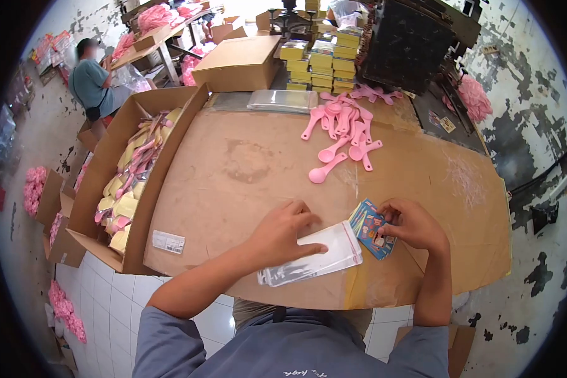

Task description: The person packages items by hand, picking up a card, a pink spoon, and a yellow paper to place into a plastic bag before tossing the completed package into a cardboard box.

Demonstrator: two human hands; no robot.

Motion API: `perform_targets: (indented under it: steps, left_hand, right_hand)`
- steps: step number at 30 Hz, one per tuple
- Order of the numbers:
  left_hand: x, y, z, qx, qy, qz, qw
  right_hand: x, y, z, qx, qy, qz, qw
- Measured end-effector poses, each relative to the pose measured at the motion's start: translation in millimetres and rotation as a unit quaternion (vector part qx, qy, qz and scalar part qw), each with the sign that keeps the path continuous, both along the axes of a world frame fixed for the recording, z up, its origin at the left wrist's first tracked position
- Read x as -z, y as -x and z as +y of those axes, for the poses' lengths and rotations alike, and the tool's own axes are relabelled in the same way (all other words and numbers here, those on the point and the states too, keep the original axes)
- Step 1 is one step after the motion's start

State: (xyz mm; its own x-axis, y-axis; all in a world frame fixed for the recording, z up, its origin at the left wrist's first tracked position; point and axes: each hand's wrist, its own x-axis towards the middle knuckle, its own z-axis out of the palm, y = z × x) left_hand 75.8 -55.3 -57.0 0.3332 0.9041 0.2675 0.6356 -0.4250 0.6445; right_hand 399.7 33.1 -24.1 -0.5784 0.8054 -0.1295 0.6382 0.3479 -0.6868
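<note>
My left hand (pixel 286 233) is over the near part of the cardboard-covered table, thumb and fingers apart. Under it lies a small stack of clear plastic bags (pixel 334 249), slanting toward the right. My right hand (pixel 416 225) has its fingertips closed on a fanned bunch of blue printed cards (pixel 370 230), just beyond the bags' right end. Farther up the table is a loose pile of pink plastic spoons (pixel 343 120), with one pink spoon (pixel 326 170) lying nearest to me.
On the left stands a long open carton (pixel 148 208) holding packed pink spoons with yellowish cards. Behind the table are a closed cardboard box (pixel 239 60), stacks of yellow-edged cards (pixel 321 66) and a dark machine (pixel 403 47). A seated person (pixel 93 82) is at the far left.
</note>
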Motion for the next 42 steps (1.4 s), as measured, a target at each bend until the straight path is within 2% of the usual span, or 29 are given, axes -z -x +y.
perform_targets:
  steps: [1, 4, 7, 12, 15, 16, 18, 19, 21, 22, 25, 27, 30, 33, 39, 42]
  left_hand:
    - [4, -3, 1, 0.023, -0.036, 0.049, 0.998]
    - [5, 0, 3, 0.031, 0.049, -0.003, 0.998]
    - [-3, -1, 3, -0.024, 0.181, -0.094, 0.979]
    - [-1, -1, 2, -0.028, 0.138, -0.128, 0.982]
    - [-11, -2, 1, -0.027, 0.156, -0.103, 0.982]
    - [-12, -2, 1, -0.025, 0.165, -0.089, 0.982]
    - [-5, 0, 1, -0.025, 0.149, -0.141, 0.978]
    - [0, 2, 2, -0.027, 0.141, -0.166, 0.976]
    - [11, 4, 8, -0.016, 0.151, -0.318, 0.936]
    - [13, 5, 11, -0.01, 0.155, -0.391, 0.907]
    - [-8, 12, 10, 0.007, 0.257, -0.472, 0.844]
    - [-14, 11, 8, 0.022, 0.295, -0.468, 0.833]
    - [-16, 5, 5, 0.021, 0.324, -0.449, 0.833]
    - [-12, 1, 3, 0.017, 0.306, -0.412, 0.858]
    - [-11, -2, 2, 0.013, 0.304, -0.388, 0.87]
    - [-10, -4, 0, 0.024, 0.296, -0.375, 0.878]
  right_hand:
    - [1, -2, 1, 0.01, 0.024, 0.013, 1.0]
    - [2, -3, 4, 0.037, 0.075, 0.042, 0.996]
    - [3, -5, 6, 0.056, 0.069, 0.042, 0.995]
    - [-20, 7, -4, 0.068, -0.027, 0.065, 0.995]
    - [-14, 17, -16, -0.065, 0.032, 0.253, 0.965]
    - [-12, 25, -21, -0.114, 0.031, 0.236, 0.964]
    - [-9, 44, -30, -0.212, 0.028, 0.203, 0.956]
    - [-5, 46, -29, -0.21, 0.015, 0.172, 0.962]
    - [4, 50, -27, -0.204, -0.011, 0.111, 0.973]
    - [3, 49, -27, -0.198, 0.002, 0.119, 0.973]
    - [1, 43, -26, -0.152, 0.016, 0.141, 0.978]
    - [3, 42, -23, -0.088, -0.005, 0.151, 0.985]
    - [-4, 48, -29, 0.029, 0.064, 0.16, 0.985]
    - [-5, 51, -30, 0.067, 0.045, 0.238, 0.968]
    - [-2, 53, -30, 0.037, -0.036, 0.282, 0.958]
    - [-5, 54, -27, -0.051, -0.134, 0.219, 0.965]
